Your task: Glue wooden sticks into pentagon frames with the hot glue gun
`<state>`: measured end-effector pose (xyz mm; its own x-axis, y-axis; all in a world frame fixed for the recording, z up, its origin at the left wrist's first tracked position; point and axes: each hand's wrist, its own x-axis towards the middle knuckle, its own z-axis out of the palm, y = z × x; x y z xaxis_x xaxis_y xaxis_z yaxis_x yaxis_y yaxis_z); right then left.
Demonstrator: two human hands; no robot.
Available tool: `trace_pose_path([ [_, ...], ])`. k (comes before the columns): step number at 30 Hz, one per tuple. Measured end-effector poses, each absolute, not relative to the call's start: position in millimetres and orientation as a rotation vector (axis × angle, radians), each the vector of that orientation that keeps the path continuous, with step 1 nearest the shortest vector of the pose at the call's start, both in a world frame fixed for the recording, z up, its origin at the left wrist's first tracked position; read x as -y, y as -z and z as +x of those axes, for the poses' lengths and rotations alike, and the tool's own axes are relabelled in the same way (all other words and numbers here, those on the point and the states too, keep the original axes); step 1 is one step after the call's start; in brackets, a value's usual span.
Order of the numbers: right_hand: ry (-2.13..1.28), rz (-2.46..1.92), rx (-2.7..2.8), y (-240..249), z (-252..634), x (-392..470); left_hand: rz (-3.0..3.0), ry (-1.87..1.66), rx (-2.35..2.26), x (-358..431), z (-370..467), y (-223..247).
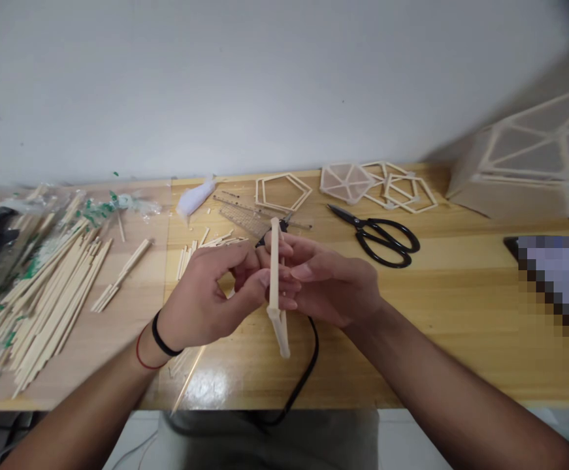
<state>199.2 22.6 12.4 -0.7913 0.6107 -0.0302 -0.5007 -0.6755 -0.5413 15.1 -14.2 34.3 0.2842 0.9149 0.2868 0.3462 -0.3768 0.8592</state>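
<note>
Between both hands stands a frame of pale wooden sticks (275, 267), seen nearly edge-on, with joined corners at its lower end. My left hand (220, 287) comes in from the left, its thumb and fingers closed on the frame's near stick. My right hand (333, 274) grips the same frame from the right, thumb forward, its other fingers partly behind the sticks. Right behind the hands lies a dark tool (284, 224), mostly hidden, and a black cord (308, 365) runs down over the table's front edge. Short cut sticks (186, 258) lie just beyond my left hand.
Long sticks (59, 307) and plastic wrapping crowd the left side. Black-handled scissors (377, 235) lie right of centre. A clear ruler (245, 215), a pentagon frame (283, 191) and several joined frames (402, 189) lie along the back. A covered stick structure (534, 156) stands at right.
</note>
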Motion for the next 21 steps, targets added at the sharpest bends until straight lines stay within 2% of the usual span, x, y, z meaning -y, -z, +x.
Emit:
trace_pose_path([
  [13, -2.329, -0.333, 0.771, -11, 198, -24, 1.782, -1.011, -1.163, 12, 13, -32],
  [21, -1.996, -0.551, 0.861, 2, 194, -38, 1.11, -1.207, -1.075, 3, 4, -22],
])
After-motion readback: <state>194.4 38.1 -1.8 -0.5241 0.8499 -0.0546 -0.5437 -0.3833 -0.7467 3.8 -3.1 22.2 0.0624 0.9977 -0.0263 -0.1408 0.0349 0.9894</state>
